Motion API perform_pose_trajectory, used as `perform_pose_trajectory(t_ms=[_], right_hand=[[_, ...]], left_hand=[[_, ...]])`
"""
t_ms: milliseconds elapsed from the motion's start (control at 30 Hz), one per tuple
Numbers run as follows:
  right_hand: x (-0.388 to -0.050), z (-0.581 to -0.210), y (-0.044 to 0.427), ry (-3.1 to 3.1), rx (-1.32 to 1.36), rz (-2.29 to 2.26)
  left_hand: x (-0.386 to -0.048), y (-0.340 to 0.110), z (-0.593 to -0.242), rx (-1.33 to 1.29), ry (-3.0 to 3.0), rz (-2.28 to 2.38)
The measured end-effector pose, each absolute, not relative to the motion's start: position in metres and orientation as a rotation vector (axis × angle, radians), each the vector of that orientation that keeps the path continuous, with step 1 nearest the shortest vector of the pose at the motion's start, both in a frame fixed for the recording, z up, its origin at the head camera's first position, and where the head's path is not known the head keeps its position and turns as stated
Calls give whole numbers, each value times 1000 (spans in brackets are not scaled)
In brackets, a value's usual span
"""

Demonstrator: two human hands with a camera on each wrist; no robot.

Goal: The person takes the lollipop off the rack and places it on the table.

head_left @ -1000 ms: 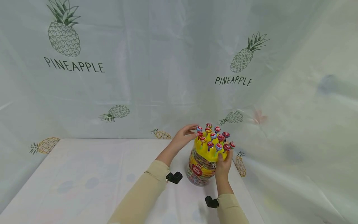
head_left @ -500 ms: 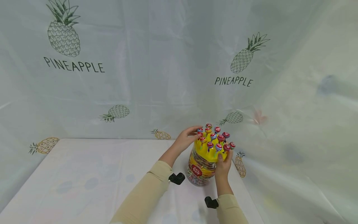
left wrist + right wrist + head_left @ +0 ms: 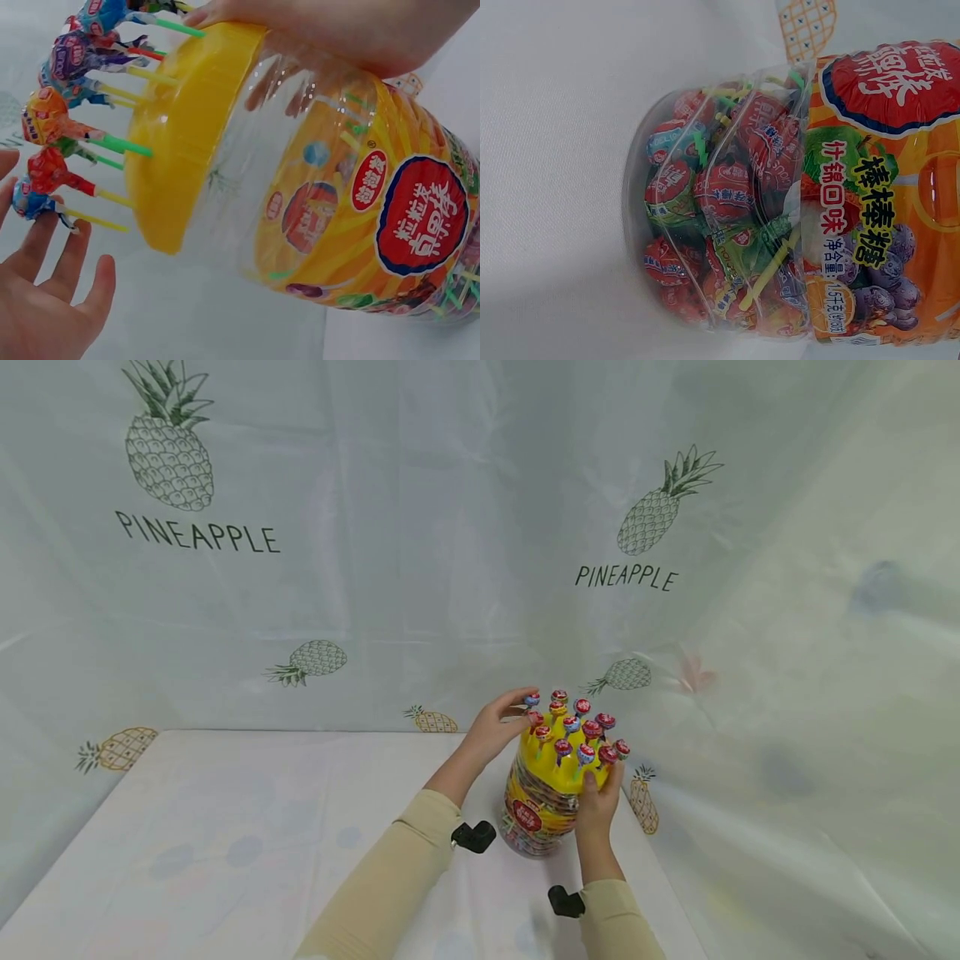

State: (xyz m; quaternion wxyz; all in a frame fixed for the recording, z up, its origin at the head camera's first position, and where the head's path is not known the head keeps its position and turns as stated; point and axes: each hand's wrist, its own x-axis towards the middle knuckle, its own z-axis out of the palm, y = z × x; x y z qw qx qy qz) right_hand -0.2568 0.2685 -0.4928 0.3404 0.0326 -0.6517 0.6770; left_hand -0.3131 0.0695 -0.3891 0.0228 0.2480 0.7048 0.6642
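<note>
Bare left hand (image 3: 491,731), right of centre in head view, reached toward upper right, index finger above thumb. Left sleeve, long cream fabric (image 3: 386,877), slanted up from bottom edge; wrist bare. Bare right hand (image 3: 597,806), lower and farther right, pointed up, thumb raised, fingers mostly hidden. Matching cream right sleeve (image 3: 621,920) rose from bottom edge, leaning slightly left.
</note>
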Motion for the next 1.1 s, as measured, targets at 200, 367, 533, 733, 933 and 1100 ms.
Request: perform_pose_trajectory(t_ms=[200, 367, 533, 733, 933, 1100], right_hand=[[-255, -490, 267, -1668, 124, 1795], [-246, -479, 261, -1642, 174, 1803], [-242, -474, 257, -1615, 204, 1805], [-244, -475, 257, -1590, 245, 1820], [-243, -474, 257, -1564, 246, 1836], [-242, -474, 257, -1580, 237, 1835]], left_hand=[[-317, 53, -396, 722, 2188, 2185], [-317, 38, -411, 606, 2183, 2287], [-315, 28, -427, 531, 2181, 2314], [-309, 15, -449, 407, 2200, 2319], [-305, 5, -470, 316, 2191, 2335], [-303, -2, -487, 247, 2208, 2330]])
